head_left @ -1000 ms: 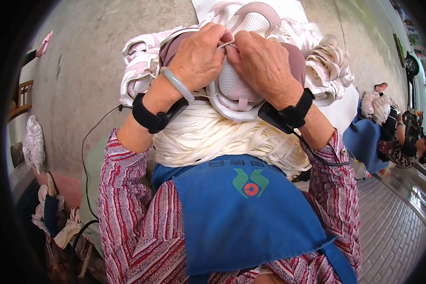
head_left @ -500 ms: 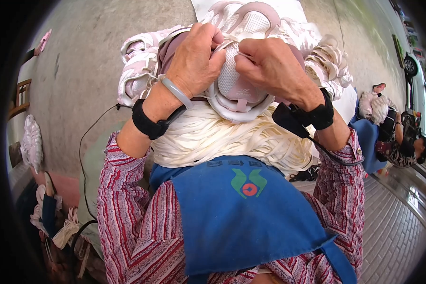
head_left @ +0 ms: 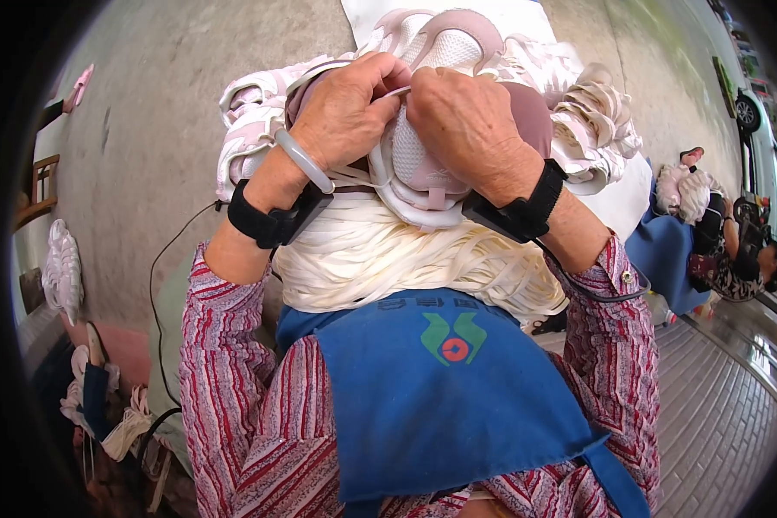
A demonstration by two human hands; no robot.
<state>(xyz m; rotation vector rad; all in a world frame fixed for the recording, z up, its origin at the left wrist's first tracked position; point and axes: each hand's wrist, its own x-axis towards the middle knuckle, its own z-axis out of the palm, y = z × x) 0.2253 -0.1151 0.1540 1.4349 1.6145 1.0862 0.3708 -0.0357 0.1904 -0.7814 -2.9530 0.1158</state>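
Note:
In front of me a pink-and-white shoe upper [head_left: 419, 164] lies with its mesh tongue and heel opening toward me. Both hands meet over its lacing area. My left hand [head_left: 341, 110] has thumb and index finger pinched on a thin white shoelace [head_left: 399, 91]. My right hand [head_left: 468, 128] is closed just beside it, its fingertips curled down and mostly hidden; the lace runs into them. A loose lace length hangs by my left wrist. Under the upper's near end, a thick pile of cream shoelaces [head_left: 406, 255] covers my lap above the blue apron [head_left: 457, 414].
More shoe uppers are stacked at left [head_left: 247, 138] and right [head_left: 591, 125]. A black cable [head_left: 157, 293] curves along the left side. White uppers [head_left: 60, 269] hang near a wooden chair [head_left: 45, 183]. Another person [head_left: 738, 246] sits at far right, beyond some blue cloth.
My right hand has moved left and turned over the shoe upper, closer to my left hand. My left hand has shifted slightly. The upper has tilted a little leftward.

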